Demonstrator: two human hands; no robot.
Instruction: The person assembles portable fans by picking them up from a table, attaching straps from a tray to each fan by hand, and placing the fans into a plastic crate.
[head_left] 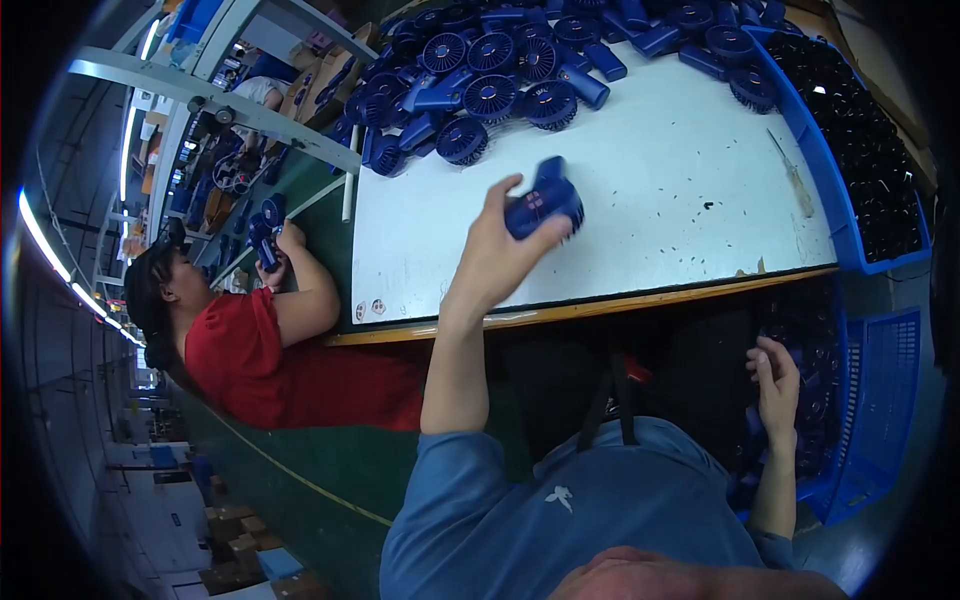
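My left hand (500,240) is closed around a small dark blue handheld fan (545,200), over the middle of the white tabletop (640,200). Its round head is between my thumb and fingers, and the short handle points away from me. Low on the right, my right hand (775,385) hangs below the table edge, beside a blue plastic crate (885,380) of dark blue parts. Its fingers are loosely bent and apart, with nothing seen in them. A heap of blue handheld fans (490,98) covers the far part of the table.
A blue bin (800,110) full of small black parts stands along the right edge. Near it lies a screwdriver (797,180), with dark scraps scattered around. At left, a co-worker in red (260,350) holds a blue fan (265,235). A metal frame (215,110) rises at far left.
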